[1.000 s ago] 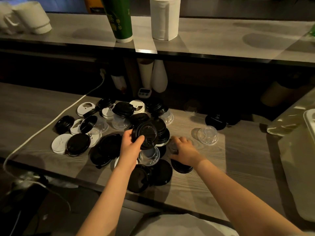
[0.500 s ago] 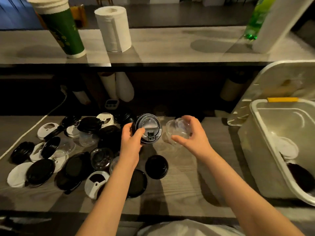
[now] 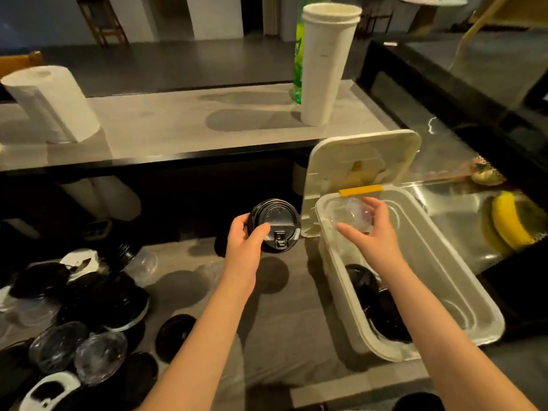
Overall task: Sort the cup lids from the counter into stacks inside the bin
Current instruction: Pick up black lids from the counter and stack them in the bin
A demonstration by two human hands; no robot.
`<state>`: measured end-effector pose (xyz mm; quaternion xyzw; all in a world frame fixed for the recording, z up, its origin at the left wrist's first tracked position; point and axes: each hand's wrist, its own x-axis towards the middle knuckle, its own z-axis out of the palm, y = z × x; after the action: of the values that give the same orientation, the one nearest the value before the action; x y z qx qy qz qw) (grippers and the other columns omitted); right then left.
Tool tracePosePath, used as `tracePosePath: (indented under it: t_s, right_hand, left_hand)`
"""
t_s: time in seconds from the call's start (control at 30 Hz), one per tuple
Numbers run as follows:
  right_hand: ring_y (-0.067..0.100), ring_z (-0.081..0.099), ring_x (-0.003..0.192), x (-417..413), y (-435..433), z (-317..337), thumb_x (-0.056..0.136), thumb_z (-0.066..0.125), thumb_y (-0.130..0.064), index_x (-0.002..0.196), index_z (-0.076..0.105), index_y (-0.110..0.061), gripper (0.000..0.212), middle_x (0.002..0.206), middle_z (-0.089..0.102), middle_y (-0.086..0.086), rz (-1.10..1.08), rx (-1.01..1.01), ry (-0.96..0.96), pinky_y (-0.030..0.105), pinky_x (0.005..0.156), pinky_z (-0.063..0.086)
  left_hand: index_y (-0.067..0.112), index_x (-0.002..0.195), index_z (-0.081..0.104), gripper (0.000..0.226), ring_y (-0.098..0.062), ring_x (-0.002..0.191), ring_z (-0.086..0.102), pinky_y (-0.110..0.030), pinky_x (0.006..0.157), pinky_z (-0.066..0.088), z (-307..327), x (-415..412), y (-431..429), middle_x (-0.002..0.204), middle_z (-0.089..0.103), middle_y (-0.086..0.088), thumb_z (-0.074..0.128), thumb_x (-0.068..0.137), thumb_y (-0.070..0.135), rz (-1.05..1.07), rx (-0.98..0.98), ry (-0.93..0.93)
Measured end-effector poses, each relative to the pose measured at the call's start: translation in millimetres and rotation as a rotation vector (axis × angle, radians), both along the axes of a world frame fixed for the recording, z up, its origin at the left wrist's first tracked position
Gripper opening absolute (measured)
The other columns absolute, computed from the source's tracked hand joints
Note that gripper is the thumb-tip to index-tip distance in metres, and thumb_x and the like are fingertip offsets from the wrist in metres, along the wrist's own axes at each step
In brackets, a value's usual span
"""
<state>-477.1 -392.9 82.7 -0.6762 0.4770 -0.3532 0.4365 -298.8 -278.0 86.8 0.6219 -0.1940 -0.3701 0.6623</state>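
Sitting at frame right, the white bin [image 3: 439, 271] holds black lids [image 3: 370, 301] at its lower end. Over the upper end the right hand [image 3: 375, 241] pinches 1 clear dome lid [image 3: 351, 216]. Just left, the left hand [image 3: 244, 247], fingers curled, grips 1 black sip lid [image 3: 278, 221]. Lowering each flat, colours apart, should stack best.

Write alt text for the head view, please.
The right hand holds a clear plastic dome lid over the open white plastic bin, while the left hand holds a round black plastic lid beside it. Inside lie other black lids.
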Motion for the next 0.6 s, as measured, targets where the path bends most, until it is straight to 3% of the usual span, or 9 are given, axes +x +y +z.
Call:
tracePosePath:
  t_s: [0.13,0.3,0.37,0.43,0.6]
  right_hand:
    - [0.021,0.048,0.115,-27,-43,-23,0.075,0.076,-0.015,0.116,0.03,-0.025,0.062,0.117,0.043,-0.002,0.005,0.042,0.135,0.032,0.09,0.039]
    - [0.025,0.041,0.129,-22,-75,-53,0.076,0.076,-0.018,0.142,0.032,-0.021,0.079,0.141,0.042,0.009,0.312,0.074,0.487,0.025,0.097,0.035]
    - [0.022,0.038,0.132,-16,-81,-66,0.075,0.075,-0.024,0.144,0.033,-0.022,0.081,0.145,0.04,0.006,0.409,0.027,0.618,0.028,0.106,0.033]
    - [0.021,0.043,0.128,-13,-83,-75,0.075,0.075,-0.029,0.142,0.035,-0.023,0.079,0.141,0.044,0.004,0.46,-0.051,0.728,0.029,0.103,0.036]
    - [0.022,0.051,0.117,-16,-86,-77,0.074,0.075,-0.031,0.136,0.038,-0.024,0.073,0.132,0.051,0.003,0.517,-0.125,0.765,0.032,0.096,0.042]
  left_hand:
    - [0.02,0.118,0.051,0.03,-0.013,0.105,0.057,-0.031,0.092,0.047,1,-25,-25,0.11,0.061,0.002,0.057,0.09,0.013,-0.013,0.015,-0.018]
    - [0.026,0.109,0.052,0.024,-0.012,0.101,0.058,-0.029,0.087,0.046,1,-45,-40,0.106,0.061,0.003,0.054,0.091,0.01,0.034,0.01,-0.022]
    - [0.027,0.107,0.052,0.024,-0.013,0.101,0.058,-0.029,0.086,0.048,-1,-49,-41,0.107,0.061,0.002,0.054,0.092,0.009,0.055,0.014,-0.03]
    - [0.025,0.11,0.051,0.025,-0.013,0.102,0.058,-0.027,0.084,0.048,-3,-51,-41,0.108,0.061,0.001,0.053,0.092,0.009,0.079,0.016,-0.035]
    - [0.028,0.111,0.051,0.026,-0.016,0.106,0.057,-0.033,0.089,0.047,-12,-56,-37,0.11,0.061,0.004,0.054,0.092,0.011,0.121,0.044,-0.042]
